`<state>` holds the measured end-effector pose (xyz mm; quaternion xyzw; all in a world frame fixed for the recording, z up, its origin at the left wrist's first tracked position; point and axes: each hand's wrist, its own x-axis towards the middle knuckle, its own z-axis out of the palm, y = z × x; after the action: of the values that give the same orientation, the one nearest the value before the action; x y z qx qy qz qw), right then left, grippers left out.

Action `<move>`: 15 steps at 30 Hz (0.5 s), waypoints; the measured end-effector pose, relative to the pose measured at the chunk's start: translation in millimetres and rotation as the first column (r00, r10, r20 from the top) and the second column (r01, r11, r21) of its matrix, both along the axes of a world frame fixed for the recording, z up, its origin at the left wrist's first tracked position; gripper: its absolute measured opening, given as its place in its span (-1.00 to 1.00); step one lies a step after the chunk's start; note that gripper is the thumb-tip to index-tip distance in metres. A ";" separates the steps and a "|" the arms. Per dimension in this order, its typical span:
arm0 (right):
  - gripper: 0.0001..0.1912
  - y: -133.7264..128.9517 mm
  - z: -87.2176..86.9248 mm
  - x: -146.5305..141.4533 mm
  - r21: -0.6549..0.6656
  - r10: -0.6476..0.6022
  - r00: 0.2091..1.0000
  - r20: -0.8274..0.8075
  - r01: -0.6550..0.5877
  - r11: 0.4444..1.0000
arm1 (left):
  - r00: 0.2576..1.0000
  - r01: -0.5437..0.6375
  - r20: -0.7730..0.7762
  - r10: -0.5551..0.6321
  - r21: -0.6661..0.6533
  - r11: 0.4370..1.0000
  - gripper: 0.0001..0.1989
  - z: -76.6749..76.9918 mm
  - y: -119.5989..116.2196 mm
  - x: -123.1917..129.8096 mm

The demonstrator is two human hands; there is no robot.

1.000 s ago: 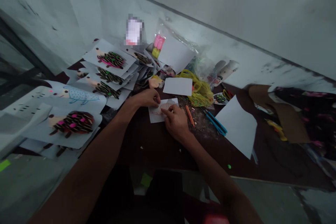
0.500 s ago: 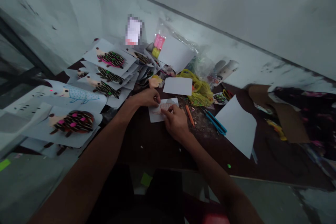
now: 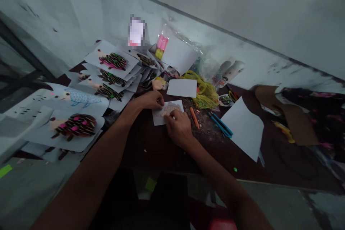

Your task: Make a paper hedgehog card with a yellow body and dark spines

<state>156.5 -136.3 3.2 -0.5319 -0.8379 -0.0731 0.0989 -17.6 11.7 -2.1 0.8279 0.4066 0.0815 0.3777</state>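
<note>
A small white sheet of paper (image 3: pixel 159 120) lies on the dark table, with an orange line drawing of a rounded, striped body (image 3: pixel 169 109) on it. My left hand (image 3: pixel 152 100) rests at the sheet's upper left edge, fingers curled and bent down onto it. Over the lower right of the drawing is my right hand (image 3: pixel 180 126), its fingers closed and pinched together at the paper. Whatever is between those fingertips is hidden. An orange crayon-like stick (image 3: pixel 194 118) lies just right of my right hand, and blue-handled scissors (image 3: pixel 222 125) lie farther right.
Stacked hedgehog pictures (image 3: pixel 111 61) crowd the left side. Behind the drawing sit a blank white card (image 3: pixel 182 88) and a yellow net bag (image 3: pixel 206 95). A large white sheet (image 3: pixel 245 129) lies right, near brown cardboard (image 3: pixel 299 125). A phone-like lit screen (image 3: pixel 136 31) leans on the wall.
My right hand has shifted slightly down and left, and its index finger has curled in, uncovering more of the drawing. My left hand stays at the sheet's edge.
</note>
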 end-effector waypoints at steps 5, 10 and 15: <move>-0.73 -0.9 -0.5 -3.7 -0.019 -0.007 1.000 -0.019 0.007 1.000 | 1.000 0.011 0.002 -0.011 0.004 1.000 -0.71 0.8 -0.3 0.3; -0.74 -1.4 1.3 -9.8 -0.085 -0.006 0.998 -0.060 0.001 0.996 | 1.000 0.003 0.028 -0.003 0.008 1.000 -0.74 0.4 -1.3 0.2; -0.68 -0.5 -0.6 -13.1 -0.140 -0.013 0.984 -0.177 -0.012 0.990 | 0.999 -0.013 0.030 0.013 0.009 1.000 -0.74 -0.1 -1.7 0.6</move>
<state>143.4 -136.8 2.6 -0.5423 -0.8285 0.0341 0.1355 -17.0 10.0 -2.2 0.8257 0.4059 0.0983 0.3793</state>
